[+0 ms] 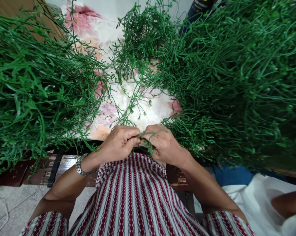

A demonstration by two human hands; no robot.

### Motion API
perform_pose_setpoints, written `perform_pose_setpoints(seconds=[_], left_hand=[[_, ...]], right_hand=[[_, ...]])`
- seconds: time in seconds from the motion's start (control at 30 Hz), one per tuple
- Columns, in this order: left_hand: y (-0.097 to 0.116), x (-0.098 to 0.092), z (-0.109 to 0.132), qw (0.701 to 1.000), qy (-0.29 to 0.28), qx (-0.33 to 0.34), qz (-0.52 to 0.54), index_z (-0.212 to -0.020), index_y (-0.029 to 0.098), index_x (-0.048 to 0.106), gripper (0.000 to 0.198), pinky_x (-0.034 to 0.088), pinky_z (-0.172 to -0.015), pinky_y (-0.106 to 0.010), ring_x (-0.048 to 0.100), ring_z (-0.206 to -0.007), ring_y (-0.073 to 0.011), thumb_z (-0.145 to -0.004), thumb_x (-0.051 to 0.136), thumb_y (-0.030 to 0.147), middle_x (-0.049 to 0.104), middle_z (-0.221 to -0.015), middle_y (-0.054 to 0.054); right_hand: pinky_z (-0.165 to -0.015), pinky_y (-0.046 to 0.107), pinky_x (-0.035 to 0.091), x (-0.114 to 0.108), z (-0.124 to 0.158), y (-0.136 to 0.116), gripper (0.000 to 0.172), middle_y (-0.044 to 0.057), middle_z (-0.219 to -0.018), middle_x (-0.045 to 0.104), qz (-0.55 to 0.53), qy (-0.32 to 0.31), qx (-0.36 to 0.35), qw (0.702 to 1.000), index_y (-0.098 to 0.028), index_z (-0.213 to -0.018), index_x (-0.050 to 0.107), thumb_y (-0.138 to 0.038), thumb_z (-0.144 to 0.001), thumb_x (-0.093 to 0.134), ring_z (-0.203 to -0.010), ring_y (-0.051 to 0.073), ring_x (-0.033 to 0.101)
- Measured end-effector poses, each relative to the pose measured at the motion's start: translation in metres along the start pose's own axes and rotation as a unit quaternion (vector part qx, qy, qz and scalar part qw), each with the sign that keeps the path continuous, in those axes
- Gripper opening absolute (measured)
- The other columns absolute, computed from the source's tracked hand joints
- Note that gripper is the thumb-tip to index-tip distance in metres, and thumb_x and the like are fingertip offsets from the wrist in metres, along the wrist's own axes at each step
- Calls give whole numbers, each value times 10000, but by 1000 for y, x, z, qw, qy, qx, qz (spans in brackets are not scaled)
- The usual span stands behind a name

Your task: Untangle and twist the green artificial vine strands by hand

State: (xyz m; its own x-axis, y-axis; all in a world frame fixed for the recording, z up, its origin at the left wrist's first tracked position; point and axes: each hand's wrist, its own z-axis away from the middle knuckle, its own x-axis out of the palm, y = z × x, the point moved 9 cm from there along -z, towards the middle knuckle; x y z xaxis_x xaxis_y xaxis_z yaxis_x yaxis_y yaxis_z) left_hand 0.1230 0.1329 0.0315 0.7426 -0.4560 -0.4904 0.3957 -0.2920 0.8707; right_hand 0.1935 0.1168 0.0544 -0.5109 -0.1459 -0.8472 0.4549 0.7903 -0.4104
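Note:
My left hand (122, 141) and my right hand (160, 142) meet in front of my waist, at the near edge of the table. A thin green stem (149, 134) with small branching tips runs between them. The left thumb and forefinger pinch it, and the right fingers are curled around it; part of it is hidden in the right hand. Just beyond the hands, a few loose green sprigs (132, 105) lie on the floral tablecloth (128, 87).
A large heap of leafy green stems (27, 78) covers the left side. A bigger heap of thin stems (236, 85) fills the right, with a smaller clump (150, 36) at the back. A dark bottle-like object (199, 11) stands behind. Another person's arm (290, 203) shows at lower right.

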Motion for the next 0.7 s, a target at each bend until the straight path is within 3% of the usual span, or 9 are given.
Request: perform_pose_setpoints(seconds=[0.17, 0.27, 0.37, 0.43, 0.5, 0.6, 0.7], left_hand=[[10, 11, 5, 987, -88, 38, -132, -567, 163, 397, 173, 204, -527, -261, 318, -529, -99, -698, 418, 51, 392, -543, 29], [7, 8, 4, 992, -90, 28, -82, -561, 157, 429, 189, 224, -521, -248, 339, -529, -96, -730, 430, 74, 397, -540, 27], [-6, -11, -1, 996, -4, -25, 83, -602, 142, 503, 198, 302, -525, -219, 409, -549, -88, -797, 486, 174, 460, -565, 20], [-15, -21, -3, 978, 67, -61, 189, -654, 133, 549, 162, 341, -530, -211, 443, -557, -87, -781, 558, 234, 503, -592, 13], [-22, -25, -5, 953, 122, -77, 266, -677, 131, 570, 147, 341, -501, -205, 446, -531, -82, -750, 612, 251, 515, -593, 13], [-22, -28, -8, 931, 184, -57, 309, -669, 142, 595, 135, 316, -472, -205, 423, -518, -76, -724, 654, 251, 504, -613, 13], [-15, -34, -9, 930, 234, -13, 283, -663, 161, 627, 120, 321, -498, -214, 421, -572, -85, -722, 665, 259, 493, -682, 0]], right_hand=[[-608, 279, 313, 11, 1, -9, 138, 14, -684, 491, 45, -143, -51, 987, -168, -751, 502, -59, -704, 431, -635, 141, 399], [-635, 287, 325, 2, 2, -2, 138, 21, -704, 508, 54, -174, -46, 982, -171, -759, 512, -58, -722, 440, -667, 151, 420], [-708, 304, 366, -22, -3, 13, 136, 76, -857, 548, 23, -103, -1, 994, -162, -785, 518, -57, -755, 437, -796, 174, 469], [-744, 300, 390, -32, -6, 20, 99, 92, -930, 556, -54, -39, 32, 997, -161, -810, 514, -93, -807, 442, -865, 172, 494], [-686, 254, 403, -35, -7, 26, 74, 52, -836, 566, -134, 25, 82, 987, -163, -824, 512, -153, -855, 446, -768, 133, 515], [-546, 203, 363, -28, -4, 34, 131, -20, -663, 528, -199, 97, 173, 960, -164, -847, 537, -249, -889, 446, -553, 76, 449], [-566, 196, 389, -16, -2, 35, 196, -12, -740, 591, -237, 121, 213, 940, -168, -950, 564, -328, -875, 480, -588, 75, 493]])
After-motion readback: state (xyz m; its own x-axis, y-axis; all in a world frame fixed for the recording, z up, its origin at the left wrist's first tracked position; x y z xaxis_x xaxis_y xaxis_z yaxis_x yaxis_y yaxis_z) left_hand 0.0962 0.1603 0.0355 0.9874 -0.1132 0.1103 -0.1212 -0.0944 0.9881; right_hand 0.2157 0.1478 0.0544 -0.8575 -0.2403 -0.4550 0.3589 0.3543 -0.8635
